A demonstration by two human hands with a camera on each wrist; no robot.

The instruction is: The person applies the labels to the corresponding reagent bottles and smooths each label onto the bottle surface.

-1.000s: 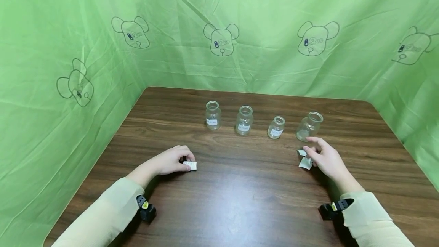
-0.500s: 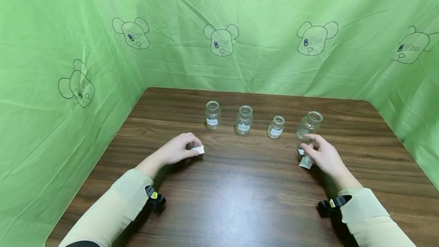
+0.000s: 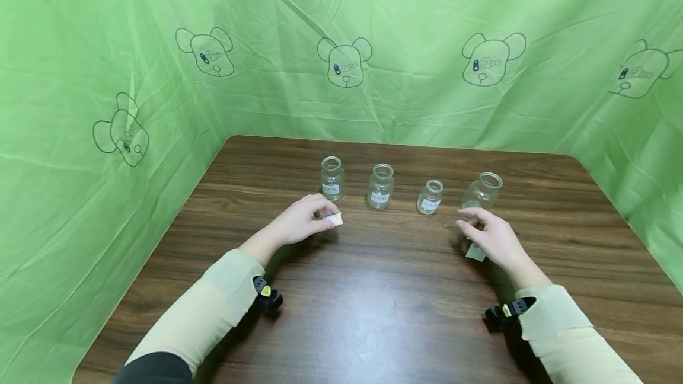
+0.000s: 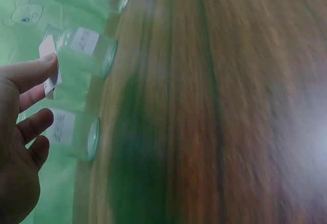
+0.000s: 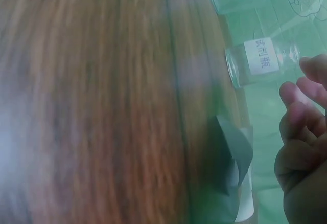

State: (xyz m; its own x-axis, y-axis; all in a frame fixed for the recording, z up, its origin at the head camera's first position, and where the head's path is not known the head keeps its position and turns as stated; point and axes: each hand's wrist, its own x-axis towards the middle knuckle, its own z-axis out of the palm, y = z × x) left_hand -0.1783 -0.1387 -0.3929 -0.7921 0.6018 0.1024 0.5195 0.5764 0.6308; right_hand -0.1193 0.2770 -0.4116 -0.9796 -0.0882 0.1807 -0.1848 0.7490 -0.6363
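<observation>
My left hand (image 3: 299, 221) pinches a small white paper label (image 3: 335, 218) between thumb and index finger, just in front of the leftmost glass jar (image 3: 332, 173). The label looks slightly bent in the left wrist view. My right hand (image 3: 493, 240), fingers loosely bent and holding nothing, hovers over crumpled paper scraps (image 5: 237, 150) that it partly hides in the head view. Behind its fingers stands an open glass jar (image 3: 481, 190) with no label showing. A second jar (image 3: 381, 182) and a smaller jar (image 3: 430, 197) each bear a white label, as does the leftmost one.
The jars stand uncapped in a row toward the back of the brown wooden table (image 3: 363, 301). A green curtain (image 3: 405, 99) printed with bear heads hangs behind and along the sides.
My left hand has carried the label right and away from me, toward the leftmost jar. My right hand has shifted slightly left, its fingertips coming off the paper scraps.
</observation>
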